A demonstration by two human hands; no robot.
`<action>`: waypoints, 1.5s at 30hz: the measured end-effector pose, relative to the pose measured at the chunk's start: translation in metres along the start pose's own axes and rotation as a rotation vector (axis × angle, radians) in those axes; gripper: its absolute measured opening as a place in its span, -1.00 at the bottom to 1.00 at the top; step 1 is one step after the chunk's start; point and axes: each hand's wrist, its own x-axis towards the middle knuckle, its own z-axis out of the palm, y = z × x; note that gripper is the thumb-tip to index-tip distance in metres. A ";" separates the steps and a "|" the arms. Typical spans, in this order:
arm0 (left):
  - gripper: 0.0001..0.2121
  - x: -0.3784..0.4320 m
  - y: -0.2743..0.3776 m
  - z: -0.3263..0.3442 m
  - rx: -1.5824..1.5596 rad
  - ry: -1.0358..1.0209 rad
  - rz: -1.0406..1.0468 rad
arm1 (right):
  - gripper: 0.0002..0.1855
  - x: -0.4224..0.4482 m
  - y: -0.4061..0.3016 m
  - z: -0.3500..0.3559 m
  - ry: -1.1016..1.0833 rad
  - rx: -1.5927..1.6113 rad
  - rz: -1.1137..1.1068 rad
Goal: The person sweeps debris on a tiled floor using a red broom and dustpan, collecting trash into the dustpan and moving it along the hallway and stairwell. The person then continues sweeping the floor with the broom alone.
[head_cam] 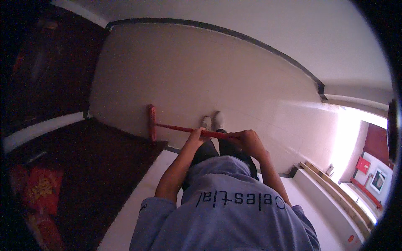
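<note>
A long red handle [176, 127] runs across in front of my body, with a narrow red push-broom or mop head [152, 122] at its left end, by the floor. My left hand [199, 134] grips the middle of the handle. Around its right end is closed my right hand [249, 141]. Beyond the handle my two light shoes [219, 119] stand on the pale floor. The underside of the red head is hidden, so its bristles or pad cannot be told.
Dark doors [125, 150] stand at the left, one bearing a red decoration [45, 188]. A dark baseboard [194, 23] edges the far wall. Wooden boards [339, 194] lean along the wall at right, near a bright opening and a red box [363, 165].
</note>
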 end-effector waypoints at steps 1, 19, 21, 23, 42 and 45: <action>-0.86 0.001 -0.003 0.008 0.171 -0.115 0.074 | -0.79 -0.008 -0.003 -0.005 0.031 0.001 0.037; -0.78 -0.125 -0.065 0.205 0.081 -0.709 -0.279 | -0.84 -0.202 -0.097 -0.137 0.454 -0.048 0.593; -0.77 -0.131 -0.058 0.188 0.045 -0.656 -0.311 | -0.81 -0.198 -0.088 -0.140 0.384 0.043 0.507; -0.78 -0.131 -0.050 0.157 0.026 -0.634 -0.221 | -0.75 -0.184 -0.075 -0.133 0.298 0.162 0.382; -0.86 0.010 -0.136 0.070 -0.067 -0.057 0.133 | -0.72 -0.077 0.110 -0.017 -0.124 -0.183 -0.172; -0.79 0.027 -0.178 0.148 -0.125 -0.207 0.113 | -0.75 -0.113 0.161 -0.071 -0.146 -0.374 0.008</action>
